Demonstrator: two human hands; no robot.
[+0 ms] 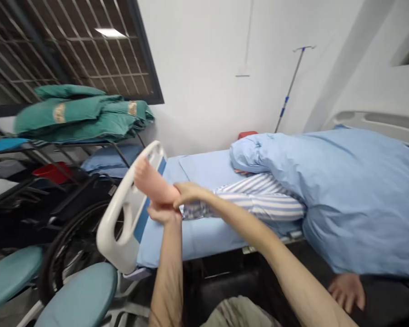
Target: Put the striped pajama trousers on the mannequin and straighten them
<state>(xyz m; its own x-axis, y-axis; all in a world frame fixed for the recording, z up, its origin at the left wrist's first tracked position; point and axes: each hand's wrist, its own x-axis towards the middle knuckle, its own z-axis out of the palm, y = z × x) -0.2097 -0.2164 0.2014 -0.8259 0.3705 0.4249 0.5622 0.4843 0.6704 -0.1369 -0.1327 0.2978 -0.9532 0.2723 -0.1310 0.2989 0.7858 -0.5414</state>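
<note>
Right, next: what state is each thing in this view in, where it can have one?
Foot: bare, held up
Left hand: closed around the foot
Right hand: closed around the ankle
Striped trousers: worn, partly covered
Blue quilt: bunched, hanging over the near side
Lower-right hand: below the quilt's edge, fingers down
Green bundles: piled up
IV pole: upright
Wheelchair: partly hidden; open or folded unclear
Window: barred; open or shut unclear

Left of centre are one left hand (162, 213), one right hand (188, 192) and one foot (150, 179); one further hand (347, 290) is at lower right. Two stools (80, 295) stand lower left, one red basin (52, 171) middle left, one drip pole (293, 81) upper right, and two bed boards (109, 247), centre-left and right edge.
</note>
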